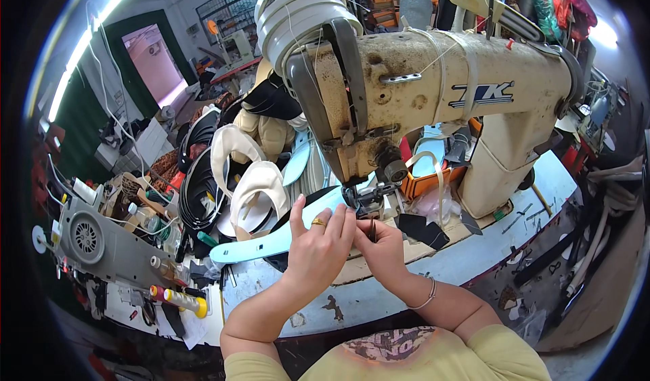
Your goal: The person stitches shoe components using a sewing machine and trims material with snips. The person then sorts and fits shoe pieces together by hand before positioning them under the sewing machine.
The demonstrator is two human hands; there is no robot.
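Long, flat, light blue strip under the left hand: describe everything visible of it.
The long, flat, light blue strip looks smooth, perhaps foam or coated sheet. Its left end is rounded, with small dark marks nearby. It runs rightward toward the metal presser foot of the beige sewing machine; that end is partly hidden. The bare left hand, wearing a gold-coloured ring, rests on it. Black material shows beneath its edge.

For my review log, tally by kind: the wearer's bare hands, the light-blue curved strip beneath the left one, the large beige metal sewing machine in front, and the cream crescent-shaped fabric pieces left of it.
Bare left hand and right hand: 2
Light-blue curved strip: 1
Large beige metal sewing machine: 1
Cream crescent-shaped fabric pieces: 2
Total: 6
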